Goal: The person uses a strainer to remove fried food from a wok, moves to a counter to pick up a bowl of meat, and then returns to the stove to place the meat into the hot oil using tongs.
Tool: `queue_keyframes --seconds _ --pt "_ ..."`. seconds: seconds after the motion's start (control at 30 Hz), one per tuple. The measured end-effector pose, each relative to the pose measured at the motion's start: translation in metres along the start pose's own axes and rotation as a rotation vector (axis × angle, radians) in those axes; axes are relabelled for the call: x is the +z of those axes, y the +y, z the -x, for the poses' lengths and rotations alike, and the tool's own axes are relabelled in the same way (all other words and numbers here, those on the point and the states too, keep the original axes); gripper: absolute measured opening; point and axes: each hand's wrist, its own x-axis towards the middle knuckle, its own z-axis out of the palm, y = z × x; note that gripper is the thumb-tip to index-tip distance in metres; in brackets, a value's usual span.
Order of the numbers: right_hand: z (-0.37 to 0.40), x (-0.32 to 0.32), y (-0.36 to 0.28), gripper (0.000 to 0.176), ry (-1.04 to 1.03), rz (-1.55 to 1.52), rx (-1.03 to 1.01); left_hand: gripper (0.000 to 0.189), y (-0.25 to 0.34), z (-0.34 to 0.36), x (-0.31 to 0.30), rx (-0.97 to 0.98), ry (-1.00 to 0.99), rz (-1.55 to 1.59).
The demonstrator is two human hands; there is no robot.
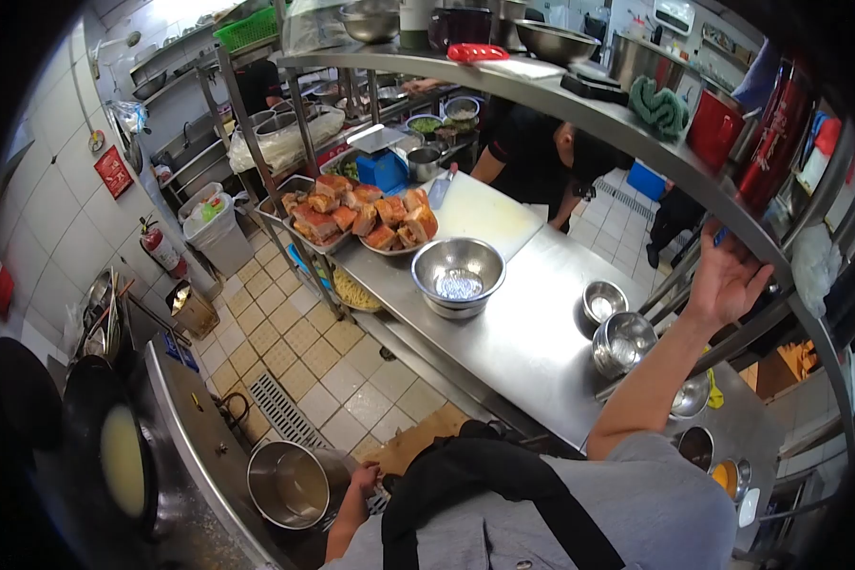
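Stockpot (289, 484), containing liquid: located beside the stove (195, 418). Left hand (363, 477): fingers curled at the pot's side; grip cannot be determined. Right hand (731, 275): fingers partly open at the upper shelf (622, 120); any hold is unclear. Steel bowl (459, 271): on tabletop (532, 328).

On the worktop (532, 328), a steel bowl (458, 273) stands close to a white board (499, 217), with a knife (440, 193) at the board's edge. Chunks of meat (383, 226) fill a plate and a tray beside it, near a blue scale (383, 173). Smaller bowls (625, 342) sit farther right. Across the worktop, a person in black (541, 152) leans forward. At left, an extinguisher (164, 249) is below a red sign (113, 172), near a lined bin (220, 233). A grate (277, 407) runs along the tiled floor (342, 332).
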Motion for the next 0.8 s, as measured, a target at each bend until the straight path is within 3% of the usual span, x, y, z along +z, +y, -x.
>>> queue_keyframes --seconds 0.13,0.2,0.27,0.3,0.33,0.4,0.47,0.63,0.73,0.8 --pt "0.003 -0.003 0.011 0.035 -0.033 0.02 -0.039 0.029 -0.011 0.005 -0.009 -0.021 0.021 0.094" --pt "0.003 -0.008 0.002 0.036 -0.046 0.051 -0.08 0.029 -0.009 0.024 -0.005 -0.064 0.051 -0.041" --pt "-0.007 -0.01 -0.009 0.039 0.087 -0.058 0.005 0.028 0.029 0.075 0.014 0.008 0.063 -0.359" --pt "-0.008 -0.015 -0.012 0.039 0.101 -0.035 -0.037 0.027 -0.048 0.004 -0.008 0.156 0.017 -0.479" --pt "-0.009 -0.022 -0.01 0.041 0.042 -0.085 -0.007 0.027 -0.062 -0.013 -0.007 0.31 -0.012 -0.594" --pt "-0.01 -0.031 -0.005 0.042 -0.017 -0.132 -0.013 0.027 -0.064 -0.016 -0.012 0.2 -0.017 -0.575" --pt "-0.007 -0.036 0.0 0.045 -0.162 -0.137 0.049 0.027 -0.043 -0.014 -0.015 0.138 -0.032 -0.531" --pt "-0.007 -0.049 0.014 0.049 -0.17 -0.027 0.003 0.027 0.035 -0.021 -0.019 0.099 -0.05 -0.42" --pt "-0.01 -0.049 0.007 0.048 -0.279 -0.034 -0.018 0.027 0.064 -0.024 -0.015 0.109 -0.058 -0.421" --pt "-0.013 -0.056 -0.001 0.052 -0.223 -0.048 0.001 0.027 0.076 -0.028 -0.014 0.106 -0.074 -0.446"
